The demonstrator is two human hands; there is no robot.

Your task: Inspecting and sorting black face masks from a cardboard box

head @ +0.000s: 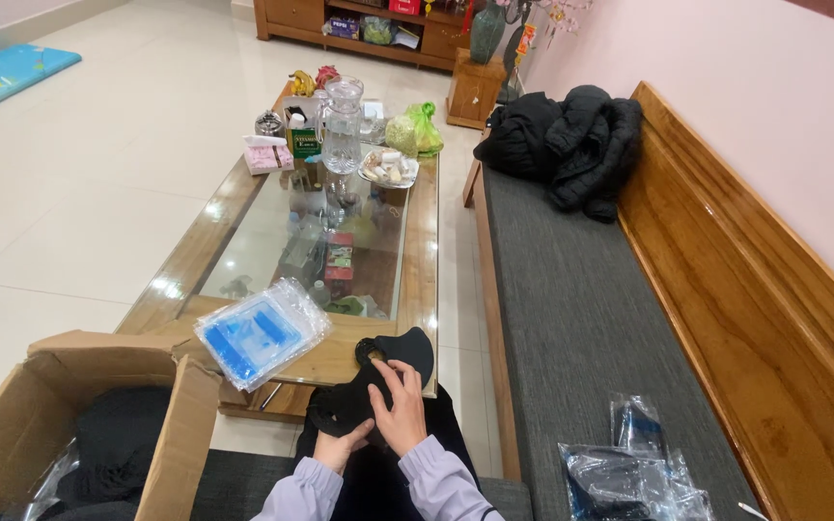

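At the lower left of the frame an open cardboard box (69, 425) holds dark fabric and some clear plastic; its raised flap stands close to the person's left elbow, so a nudge could tip it off the seat.

Just right of it, on the near edge of the glass-topped coffee table (417, 289), lies a stack of clear plastic packets with blue printed panels (261, 333). It overhangs the wooden rim a little and could slide to the floor if brushed.

At the bottom centre, the left hand (340, 449) pinches the lower edge of a black fabric face mask (378, 371) held over the lap, while the right hand (400, 410) lies curled over it, fingers pressing the cloth. The mask's ear loop could snag or stretch if pulled hard.

Farther up the table, in the upper middle, stand a small pink box (267, 156), a green-and-white carton (303, 140), a clear glass jug (342, 125) and a green bag (415, 130).

At the lower right, on the grey bench cushion (571, 309), loose clear wrappers with dark contents (629, 473) lie heaped and might slip off. A black jacket (567, 145) sits at the upper right.
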